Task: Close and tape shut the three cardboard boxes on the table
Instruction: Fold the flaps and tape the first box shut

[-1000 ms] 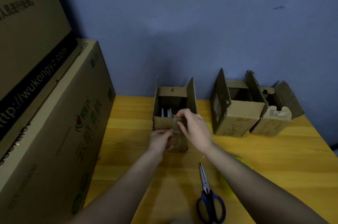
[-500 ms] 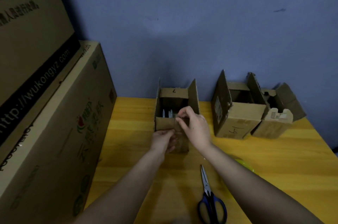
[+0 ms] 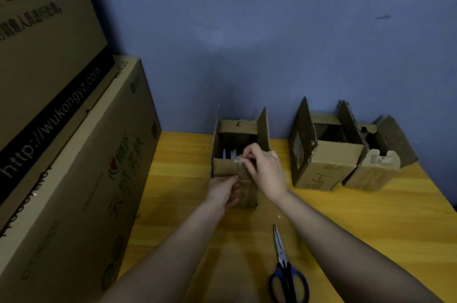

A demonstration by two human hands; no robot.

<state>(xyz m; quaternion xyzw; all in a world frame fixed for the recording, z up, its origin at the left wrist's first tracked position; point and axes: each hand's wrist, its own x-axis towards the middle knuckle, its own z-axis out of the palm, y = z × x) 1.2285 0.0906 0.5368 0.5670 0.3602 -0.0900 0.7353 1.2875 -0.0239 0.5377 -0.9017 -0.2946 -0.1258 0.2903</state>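
Observation:
Three brown cardboard boxes stand on the yellow wooden table (image 3: 371,228), all with flaps up. At the near flap of the left box (image 3: 223,168), my right hand (image 3: 264,170) pinches a pale strip of clear tape (image 3: 238,160) on the flap's top edge. My left hand (image 3: 222,191) is curled against the box's front wall just below and seems to hold the tape's lower end. Its fingertips are partly hidden. The middle box (image 3: 321,166), marked with handwriting, and the right box (image 3: 371,175) stand untouched near the wall.
Blue-handled scissors (image 3: 288,278) lie shut on the table between my forearms. Large printed cartons (image 3: 74,179) are stacked along the table's left side. A blue wall stands close behind the boxes. The table's right edge (image 3: 442,194) drops off beyond the right box.
My right hand has crept slightly up and left along the near flap's top edge. My left hand stays against the box front. The boxes and scissors have not moved.

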